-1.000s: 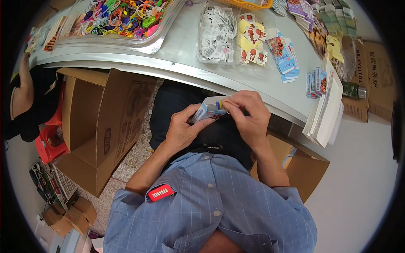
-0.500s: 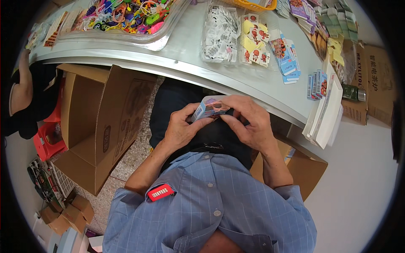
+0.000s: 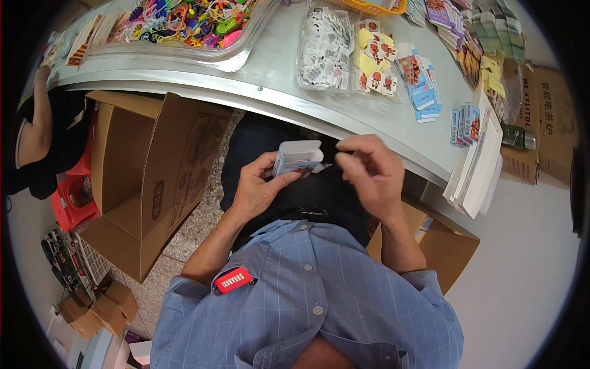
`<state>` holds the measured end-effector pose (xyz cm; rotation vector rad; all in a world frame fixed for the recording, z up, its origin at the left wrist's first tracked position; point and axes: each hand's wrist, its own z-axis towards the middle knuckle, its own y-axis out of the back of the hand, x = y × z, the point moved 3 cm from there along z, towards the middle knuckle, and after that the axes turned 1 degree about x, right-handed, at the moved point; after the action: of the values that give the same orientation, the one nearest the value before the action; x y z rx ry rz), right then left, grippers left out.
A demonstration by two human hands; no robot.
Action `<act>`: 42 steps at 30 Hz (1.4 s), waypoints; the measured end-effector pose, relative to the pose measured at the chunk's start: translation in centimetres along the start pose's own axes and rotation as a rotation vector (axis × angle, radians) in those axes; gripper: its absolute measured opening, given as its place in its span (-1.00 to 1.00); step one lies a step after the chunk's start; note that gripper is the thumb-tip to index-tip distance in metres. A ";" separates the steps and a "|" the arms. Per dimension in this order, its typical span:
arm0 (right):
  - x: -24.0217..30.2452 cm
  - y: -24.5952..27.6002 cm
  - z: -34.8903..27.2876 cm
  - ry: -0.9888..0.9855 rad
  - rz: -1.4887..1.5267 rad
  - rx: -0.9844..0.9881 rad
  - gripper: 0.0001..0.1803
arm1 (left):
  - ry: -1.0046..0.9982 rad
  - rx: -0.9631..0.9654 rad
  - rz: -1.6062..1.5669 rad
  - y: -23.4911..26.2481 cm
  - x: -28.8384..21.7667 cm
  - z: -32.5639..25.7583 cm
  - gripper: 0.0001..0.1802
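In my left hand [image 3: 257, 187] is a small blue and white carton [image 3: 296, 167], pinched between thumb and fingers over my lap. The carton's top flap stands up, and something pinkish shows inside, too small to name. My right hand [image 3: 375, 175] hovers just right of the carton, apart from it. Its fingers are bent and slightly blurred, with a gap between thumb and forefinger and nothing visible between them. On the table beyond lie a clear tray of white sachets [image 3: 326, 52], picture stickers [image 3: 376, 58] and flat blue cartons [image 3: 421, 83].
A clear plastic bin [image 3: 230, 61] of colourful small toys stands on the table [image 3: 270, 80]. Several small filled-looking cartons [image 3: 465, 123] stand beside a white box [image 3: 476, 160]. An open cardboard box [image 3: 175, 178] is left of my legs. Another person's arm [image 3: 40, 117] shows far left.
My right hand has drawn away from the carton to the right. The carton has tipped in my left hand, so its raised flap and opening now show.
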<state>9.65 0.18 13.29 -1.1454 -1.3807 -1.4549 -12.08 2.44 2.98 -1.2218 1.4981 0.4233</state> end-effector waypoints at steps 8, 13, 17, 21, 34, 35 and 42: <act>-7.2 -5.5 -0.6 -0.582 0.607 0.351 -0.67 | 0.083 0.025 0.101 2.5 0.4 -2.0 -0.61; -9.9 -8.1 -0.8 -0.605 0.727 0.320 -0.74 | 0.154 0.068 0.077 3.3 1.0 -2.9 -0.56; -10.2 -8.6 -0.4 -0.607 0.685 0.284 -0.79 | 0.149 -0.040 -0.411 3.5 0.3 -2.7 -0.58; -10.2 -9.1 -0.1 -0.608 0.674 0.237 -0.78 | 0.274 -0.087 -0.393 4.1 0.4 -2.1 -0.65; -10.9 -9.3 -0.3 -0.266 0.727 0.313 -0.80 | -0.427 -0.151 0.593 5.1 -1.6 -1.9 -0.79; -10.6 -9.1 -0.1 -0.218 0.728 0.341 -0.79 | -0.426 -0.152 0.591 5.1 -1.7 -1.9 -0.79; -9.7 -8.7 0.4 -0.297 0.605 0.348 -0.78 | -0.231 -0.098 0.471 5.2 -2.4 -1.6 -0.78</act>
<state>3.89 0.92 1.64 -1.4192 -1.2597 -0.6109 -17.68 4.34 3.84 -0.8494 1.5699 0.9286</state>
